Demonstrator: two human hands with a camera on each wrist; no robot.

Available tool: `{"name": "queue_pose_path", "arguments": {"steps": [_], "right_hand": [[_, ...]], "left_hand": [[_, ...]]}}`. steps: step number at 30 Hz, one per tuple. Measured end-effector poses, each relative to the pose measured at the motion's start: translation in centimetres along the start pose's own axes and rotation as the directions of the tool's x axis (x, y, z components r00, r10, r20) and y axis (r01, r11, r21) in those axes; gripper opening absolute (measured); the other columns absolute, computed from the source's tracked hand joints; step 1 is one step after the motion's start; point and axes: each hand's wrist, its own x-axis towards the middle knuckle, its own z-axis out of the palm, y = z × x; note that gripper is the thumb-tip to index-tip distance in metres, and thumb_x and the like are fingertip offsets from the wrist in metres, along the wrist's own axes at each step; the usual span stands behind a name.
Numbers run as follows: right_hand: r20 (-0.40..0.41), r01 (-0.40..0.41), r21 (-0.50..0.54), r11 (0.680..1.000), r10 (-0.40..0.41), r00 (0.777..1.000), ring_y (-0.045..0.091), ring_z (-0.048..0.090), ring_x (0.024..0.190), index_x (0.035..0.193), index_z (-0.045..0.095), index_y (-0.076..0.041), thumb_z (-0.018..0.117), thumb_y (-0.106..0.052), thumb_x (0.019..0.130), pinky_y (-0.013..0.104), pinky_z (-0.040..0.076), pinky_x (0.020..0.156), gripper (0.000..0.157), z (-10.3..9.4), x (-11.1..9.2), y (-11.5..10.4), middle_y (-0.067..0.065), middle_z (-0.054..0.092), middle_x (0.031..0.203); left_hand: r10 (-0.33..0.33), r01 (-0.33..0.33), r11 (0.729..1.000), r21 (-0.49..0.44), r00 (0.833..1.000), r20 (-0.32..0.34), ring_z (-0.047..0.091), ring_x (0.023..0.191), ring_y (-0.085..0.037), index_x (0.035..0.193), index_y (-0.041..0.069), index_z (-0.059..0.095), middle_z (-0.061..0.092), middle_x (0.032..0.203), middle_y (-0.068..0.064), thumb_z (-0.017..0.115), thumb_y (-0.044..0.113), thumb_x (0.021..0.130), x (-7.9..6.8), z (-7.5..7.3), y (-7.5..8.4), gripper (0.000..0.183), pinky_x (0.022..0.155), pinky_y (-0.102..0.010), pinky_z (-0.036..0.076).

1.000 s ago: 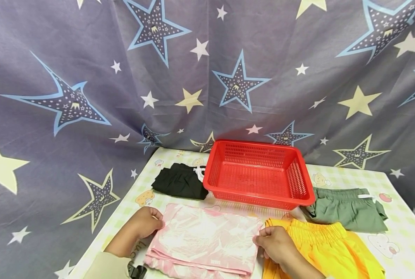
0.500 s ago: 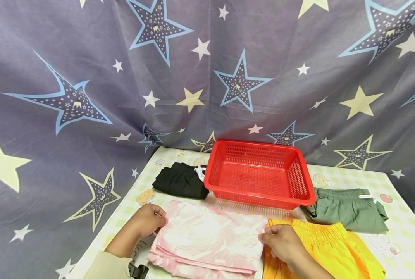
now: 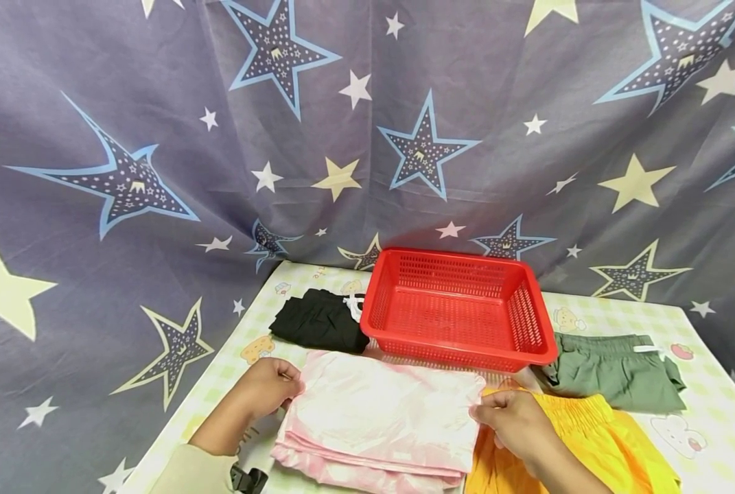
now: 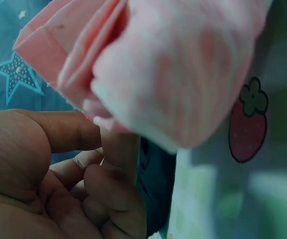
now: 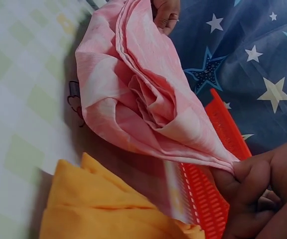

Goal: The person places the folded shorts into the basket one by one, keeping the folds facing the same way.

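Note:
A folded pink-and-white garment (image 3: 382,412) spans the space between both hands, in front of the red basket. My left hand (image 3: 268,391) pinches its far left corner between thumb and fingers. At the opposite corner, my right hand (image 3: 518,420) pinches the cloth. The right wrist view shows the pink garment (image 5: 133,94) sagging in layered folds above the table, its corner drawn tight at the right hand (image 5: 263,194). In the left wrist view its thick folded edge (image 4: 183,69) hangs over the fingers. Yellow shorts (image 3: 596,439) lie partly under the right forearm.
A red plastic basket (image 3: 460,351) stands at the back of the table, nothing inside it. Folded black shorts (image 3: 318,321) with a white drawstring lie left of it, green shorts (image 3: 620,374) right of it. A star-patterned curtain (image 3: 318,151) hangs behind the table.
Both hands have shifted slightly right, carrying the pink garment with them; its far edge has come up closer to the basket. The other clothes and the basket have stayed put.

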Motion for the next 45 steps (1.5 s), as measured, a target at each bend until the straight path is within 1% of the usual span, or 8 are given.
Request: {"name": "queue_pose_path", "arguments": {"steps": [12,15,20,22,29,33,40,45], "right_hand": [[0.004,0.010,0.032,0.999,-0.010,1.000,0.013,0.041,0.048,0.088,0.071,-0.001,0.073,-0.012,0.091,0.026,0.035,0.045,0.011,-2.6,-0.5,-0.4,0.000,0.051,0.063],[0.002,0.003,0.036,0.999,-0.003,1.000,0.013,0.042,0.050,0.093,0.073,0.000,0.073,-0.012,0.091,0.027,0.039,0.048,0.012,-3.5,-0.7,-0.5,0.005,0.063,0.081],[0.010,-0.017,0.046,0.999,0.016,1.000,0.013,0.041,0.050,0.097,0.073,0.001,0.073,-0.013,0.092,0.027,0.038,0.049,0.014,-4.9,-1.0,-0.4,0.005,0.063,0.091],[0.011,-0.023,0.046,0.999,0.023,1.000,0.013,0.041,0.050,0.097,0.073,0.000,0.073,-0.013,0.092,0.027,0.037,0.049,0.014,-5.4,-1.2,-0.4,0.002,0.056,0.075],[0.000,-0.060,0.033,0.998,0.061,0.998,0.013,0.041,0.050,0.102,0.073,0.000,0.074,-0.017,0.092,0.026,0.037,0.047,0.020,-7.1,-1.7,-0.5,0.000,0.054,0.067],[0.000,-0.067,0.037,0.997,0.067,0.998,0.012,0.041,0.049,0.105,0.073,0.001,0.073,-0.017,0.093,0.026,0.037,0.047,0.022,-8.0,-1.9,-0.4,0.000,0.057,0.071],[0.004,-0.076,0.015,0.997,0.076,0.997,0.013,0.042,0.053,0.121,0.069,0.004,0.074,-0.023,0.093,0.027,0.038,0.049,0.039,-9.4,-2.0,-0.7,0.002,0.064,0.090],[-0.002,-0.055,0.009,0.998,0.055,0.998,0.013,0.042,0.052,0.119,0.070,0.004,0.074,-0.023,0.093,0.027,0.037,0.048,0.038,-10.1,-2.2,-1.2,0.003,0.063,0.089]], "left_hand": [[0.056,-0.054,0.997,-0.051,0.998,0.033,0.064,0.060,-0.019,0.094,0.000,0.069,0.065,0.076,-0.005,0.071,0.002,0.089,-0.7,0.5,2.1,0.006,0.054,-0.031,0.047],[0.063,-0.060,0.996,-0.059,0.997,0.050,0.064,0.061,-0.019,0.094,0.001,0.069,0.065,0.077,-0.005,0.071,0.002,0.089,-0.8,0.8,2.6,0.005,0.054,-0.030,0.047],[0.061,-0.056,0.996,-0.073,0.995,0.076,0.064,0.060,-0.019,0.093,0.001,0.069,0.065,0.078,-0.006,0.071,0.004,0.090,-0.9,1.3,3.5,0.005,0.054,-0.029,0.047],[0.066,-0.060,0.995,-0.075,0.994,0.082,0.064,0.060,-0.019,0.093,0.001,0.069,0.066,0.078,-0.005,0.071,0.004,0.090,-1.0,1.5,3.8,0.005,0.054,-0.030,0.048],[0.102,-0.092,0.991,-0.092,0.989,0.111,0.065,0.060,-0.020,0.094,0.001,0.069,0.068,0.078,-0.004,0.070,0.004,0.091,-1.2,2.1,4.8,0.005,0.057,-0.034,0.054],[0.110,-0.095,0.988,-0.119,0.986,0.125,0.065,0.060,-0.019,0.094,0.000,0.068,0.068,0.077,-0.005,0.069,0.004,0.090,-1.2,2.5,5.3,0.005,0.053,-0.029,0.050],[0.112,-0.094,0.986,-0.137,0.985,0.134,0.064,0.058,-0.016,0.094,0.002,0.069,0.067,0.072,-0.003,0.068,0.004,0.091,-1.2,2.9,6.3,0.004,0.048,-0.024,0.040],[0.115,-0.095,0.983,-0.158,0.985,0.127,0.063,0.057,-0.016,0.095,0.000,0.070,0.068,0.073,-0.004,0.067,0.002,0.091,-1.3,2.7,7.1,0.006,0.048,-0.023,0.039]]}}
